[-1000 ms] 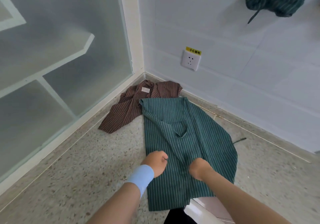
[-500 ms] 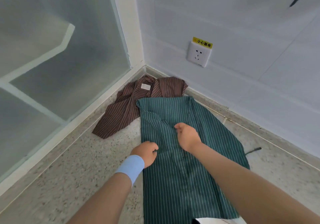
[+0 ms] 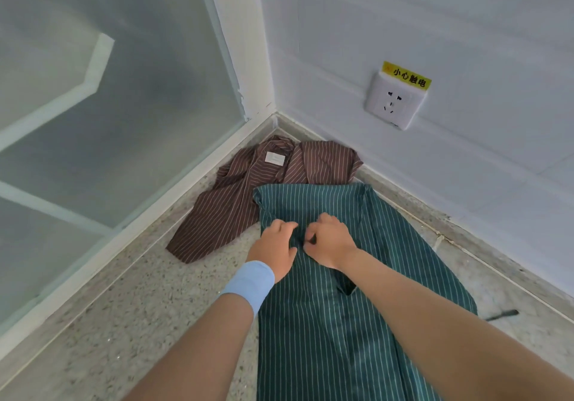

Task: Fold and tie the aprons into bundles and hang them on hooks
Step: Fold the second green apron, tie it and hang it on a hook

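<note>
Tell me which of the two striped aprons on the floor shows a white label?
The crumpled brown striped cloth apron; the green striped cloth apron, spread flat, shows none.

Both forearms are stretched forward over the green apron [image 3: 326,338]. Its cloth is pinched near the top edge by the left hand [image 3: 275,245] and the right hand [image 3: 330,242], with fingers curled and the hands held just beside each other.

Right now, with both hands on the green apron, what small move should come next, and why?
Probably draw the pinched fabric toward you to start the next fold. The left hand and right hand grip the green apron side by side near its top edge. It lies flat and narrow on the floor, its top overlapping the brown apron, so pulling back should also clear that one.
</note>
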